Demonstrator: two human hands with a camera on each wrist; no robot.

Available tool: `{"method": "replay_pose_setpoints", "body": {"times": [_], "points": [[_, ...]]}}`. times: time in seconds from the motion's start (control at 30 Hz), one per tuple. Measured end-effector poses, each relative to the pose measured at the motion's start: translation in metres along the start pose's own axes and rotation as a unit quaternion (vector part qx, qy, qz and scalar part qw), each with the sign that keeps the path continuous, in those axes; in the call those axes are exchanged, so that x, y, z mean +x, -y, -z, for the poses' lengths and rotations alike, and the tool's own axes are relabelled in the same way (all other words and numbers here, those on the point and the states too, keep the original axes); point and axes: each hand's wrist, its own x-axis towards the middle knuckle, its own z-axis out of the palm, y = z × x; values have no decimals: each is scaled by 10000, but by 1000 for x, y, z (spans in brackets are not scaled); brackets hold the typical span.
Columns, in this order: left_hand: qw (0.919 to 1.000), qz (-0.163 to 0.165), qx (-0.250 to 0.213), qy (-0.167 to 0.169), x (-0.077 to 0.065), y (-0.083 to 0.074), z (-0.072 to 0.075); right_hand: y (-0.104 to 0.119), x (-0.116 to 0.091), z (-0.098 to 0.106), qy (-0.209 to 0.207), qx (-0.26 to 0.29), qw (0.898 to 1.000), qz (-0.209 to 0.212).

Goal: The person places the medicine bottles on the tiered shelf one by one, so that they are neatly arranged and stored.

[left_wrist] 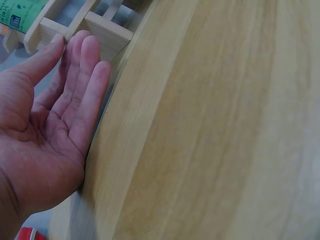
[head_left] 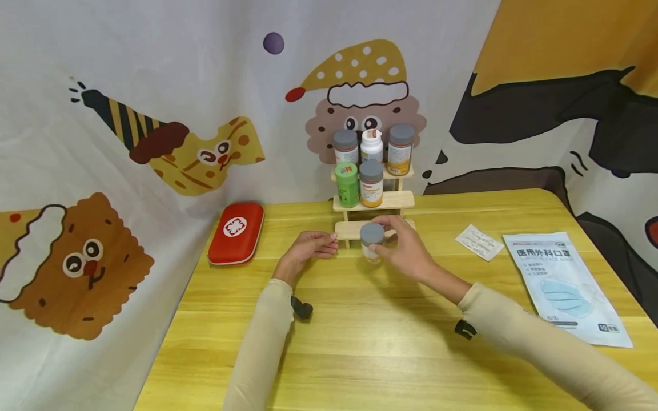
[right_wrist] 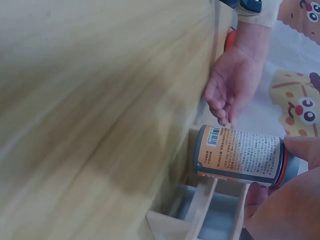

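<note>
My right hand point(head_left: 406, 251) grips a supplement bottle point(head_left: 371, 251) around its grey lid. The bottle is just in front of the lowest step of a small wooden tiered rack point(head_left: 398, 200). In the right wrist view, the bottle's orange and white label point(right_wrist: 240, 150) with a barcode shows. My left hand point(head_left: 313, 245) is by the left end of that lowest step, its fingers fairly straight and holding nothing. The left wrist view shows its fingertips close to the rack's wooden frame point(left_wrist: 107, 32); whether they touch it I cannot tell.
A green bottle point(head_left: 347, 185) and a grey-lidded bottle point(head_left: 371, 185) stand on the middle step, several more bottles on the top one. At left lies a red first-aid case point(head_left: 236, 234). At right are a small white packet point(head_left: 479, 242) and a face-mask pack point(head_left: 568, 288).
</note>
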Motion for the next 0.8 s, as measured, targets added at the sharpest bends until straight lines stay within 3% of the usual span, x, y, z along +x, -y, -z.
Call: {"method": "replay_pose_setpoints", "body": {"times": [0.4, 0.8], "points": [[9999, 27, 144, -3, -3, -3, 0, 5, 13, 31, -359, 95, 9993, -101], [10000, 45, 52, -33, 1, -1, -1, 20, 28, 66, -779, -48, 9966, 267]]}}
